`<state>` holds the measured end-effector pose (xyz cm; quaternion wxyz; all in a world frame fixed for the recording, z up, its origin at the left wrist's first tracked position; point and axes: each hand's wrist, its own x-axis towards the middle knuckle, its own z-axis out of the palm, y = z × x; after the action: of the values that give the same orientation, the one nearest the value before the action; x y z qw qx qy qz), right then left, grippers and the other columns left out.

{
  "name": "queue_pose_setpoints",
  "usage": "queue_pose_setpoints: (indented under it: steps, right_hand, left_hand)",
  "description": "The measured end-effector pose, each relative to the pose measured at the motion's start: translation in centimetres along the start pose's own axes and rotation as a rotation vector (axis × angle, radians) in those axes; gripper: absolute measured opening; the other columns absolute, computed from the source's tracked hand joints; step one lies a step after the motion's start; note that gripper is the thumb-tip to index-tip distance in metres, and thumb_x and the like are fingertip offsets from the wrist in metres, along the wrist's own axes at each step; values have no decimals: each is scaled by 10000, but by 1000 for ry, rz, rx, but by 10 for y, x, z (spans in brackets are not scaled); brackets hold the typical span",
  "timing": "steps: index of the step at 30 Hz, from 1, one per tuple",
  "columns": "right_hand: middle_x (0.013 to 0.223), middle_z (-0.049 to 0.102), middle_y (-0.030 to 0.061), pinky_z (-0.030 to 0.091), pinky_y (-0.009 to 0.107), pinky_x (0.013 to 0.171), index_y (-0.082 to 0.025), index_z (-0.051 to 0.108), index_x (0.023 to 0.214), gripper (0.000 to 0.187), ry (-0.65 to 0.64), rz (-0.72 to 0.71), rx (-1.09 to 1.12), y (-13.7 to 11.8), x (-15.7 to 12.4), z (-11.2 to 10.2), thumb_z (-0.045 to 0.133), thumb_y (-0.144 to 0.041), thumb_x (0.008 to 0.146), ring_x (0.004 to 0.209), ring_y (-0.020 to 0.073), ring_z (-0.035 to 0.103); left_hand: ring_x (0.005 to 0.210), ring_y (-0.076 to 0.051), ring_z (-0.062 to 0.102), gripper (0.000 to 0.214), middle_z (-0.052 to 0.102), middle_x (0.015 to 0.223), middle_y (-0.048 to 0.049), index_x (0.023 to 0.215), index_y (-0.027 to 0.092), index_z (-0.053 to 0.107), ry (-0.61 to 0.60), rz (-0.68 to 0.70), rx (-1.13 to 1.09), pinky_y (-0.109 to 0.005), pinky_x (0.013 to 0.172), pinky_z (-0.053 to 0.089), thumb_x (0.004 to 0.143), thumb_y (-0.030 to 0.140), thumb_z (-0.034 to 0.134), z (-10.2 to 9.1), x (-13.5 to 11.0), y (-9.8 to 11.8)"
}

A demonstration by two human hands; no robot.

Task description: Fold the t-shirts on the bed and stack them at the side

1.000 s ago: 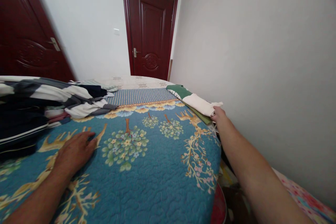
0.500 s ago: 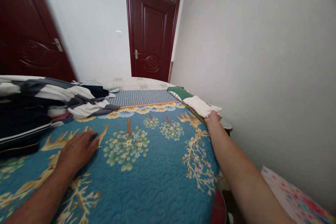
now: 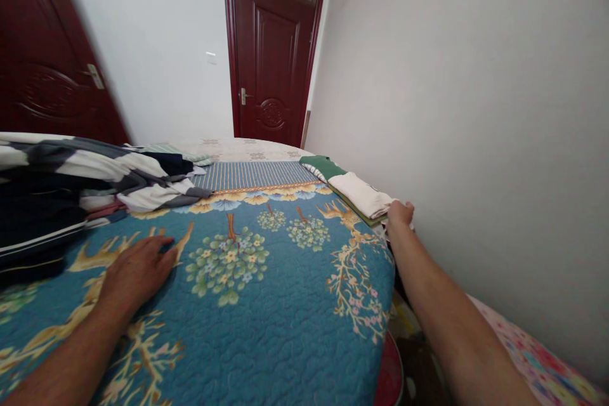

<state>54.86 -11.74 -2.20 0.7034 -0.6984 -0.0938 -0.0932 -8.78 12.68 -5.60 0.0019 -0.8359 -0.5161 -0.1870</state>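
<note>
My left hand [image 3: 136, 273] lies flat on the blue quilted bedspread [image 3: 266, 317], fingers stretched out and holding nothing. My right hand [image 3: 398, 214] reaches to the right edge of the bed and touches the near end of a folded cream garment [image 3: 359, 193]. That garment lies on a folded green one [image 3: 326, 166] beside the wall. The fingers of my right hand are curled against the cloth and mostly hidden, so I cannot make out whether they grip it.
A heap of striped black, white and grey clothes [image 3: 71, 184] fills the left of the bed. A grey wall [image 3: 476, 108] runs close along the right. Dark red doors stand at the back [image 3: 271, 57] and far left [image 3: 42, 76]. A floral cloth [image 3: 547, 368] lies low right.
My right hand has shifted slightly right along the end of the folded cream garment. My left hand has stayed flat on the bedspread.
</note>
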Motion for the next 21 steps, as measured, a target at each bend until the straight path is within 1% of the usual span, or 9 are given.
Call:
queue_pose_setpoints:
  steps: [1, 3, 5, 7, 10, 12, 17, 19, 21]
  right_hand:
    - [1505, 549, 223, 406, 522, 1212, -137, 538, 1438, 675, 13, -68, -80, -4, -5, -3, 561, -239, 772, 1448, 326, 489]
    - [1615, 448, 223, 295, 531, 1280, -112, 506, 1504, 694, -45, -297, -297, -11, -17, -3, 541, -268, 829, 1538, 324, 367]
    - [1668, 388, 218, 259, 561, 1285, -109, 481, 1552, 663, -169, -566, -580, -15, -34, 3, 490, -324, 925, 1571, 331, 304]
    - [1693, 365, 202, 240, 617, 1270, -145, 465, 1586, 633, -306, -689, -823, -13, -53, 11, 443, -393, 1004, 1584, 353, 270]
    - [1716, 341, 182, 172, 697, 1251, -199, 442, 1617, 629, -491, -648, -1048, -3, -76, 20, 422, -476, 1053, 1593, 385, 244]
    - [1734, 303, 183, 121, 711, 1250, -208, 419, 1633, 647, -538, -611, -1084, 3, -85, 21, 433, -505, 1059, 1604, 387, 219]
    - [1735, 285, 213, 54, 719, 1253, -162, 434, 1610, 644, -479, -613, -1036, -4, -98, 16, 470, -480, 1052, 1617, 394, 178]
    - [1716, 322, 221, 43, 705, 1261, -145, 475, 1572, 601, -445, -648, -1008, -12, -111, 15, 494, -431, 1044, 1619, 388, 171]
    - [1670, 407, 212, 59, 674, 1274, -149, 540, 1505, 525, -481, -702, -955, -22, -133, 13, 515, -379, 1033, 1607, 373, 208]
  left_hand:
    - [1289, -372, 637, 667, 715, 1346, -201, 1269, 107, 724, -7, 3, 0, -504, 1165, 443, 968, 538, 314, 0, 0, 0]
    - [1290, -383, 636, 690, 717, 1335, -215, 1268, 85, 725, -12, 10, -3, -507, 1164, 442, 960, 538, 305, -1, 1, -1]
    - [1285, -385, 639, 697, 716, 1338, -218, 1270, 85, 723, -18, 11, -10, -508, 1156, 450, 953, 542, 303, -1, 3, -2]
    - [1275, -380, 645, 692, 718, 1342, -210, 1274, 101, 720, -43, 4, -13, -506, 1148, 458, 948, 549, 307, -1, 4, -3]
    - [1282, -369, 640, 696, 717, 1346, -205, 1285, 107, 711, -64, -3, -4, -489, 1154, 450, 949, 553, 296, -2, 6, -3]
    - [1281, -370, 642, 693, 719, 1340, -207, 1281, 108, 713, -67, -9, 2, -489, 1155, 447, 946, 551, 300, -2, 6, -3]
    - [1276, -372, 648, 636, 726, 1338, -191, 1261, 151, 723, -53, -14, -9, -502, 1147, 456, 931, 549, 351, -2, 6, -2]
    - [1287, -368, 644, 637, 726, 1339, -189, 1258, 154, 723, -49, -12, -7, -490, 1153, 452, 934, 551, 344, -1, 5, -2]
    - [1298, -368, 639, 654, 724, 1341, -197, 1260, 139, 724, -42, -4, -9, -481, 1160, 447, 934, 551, 335, -1, 5, -2]
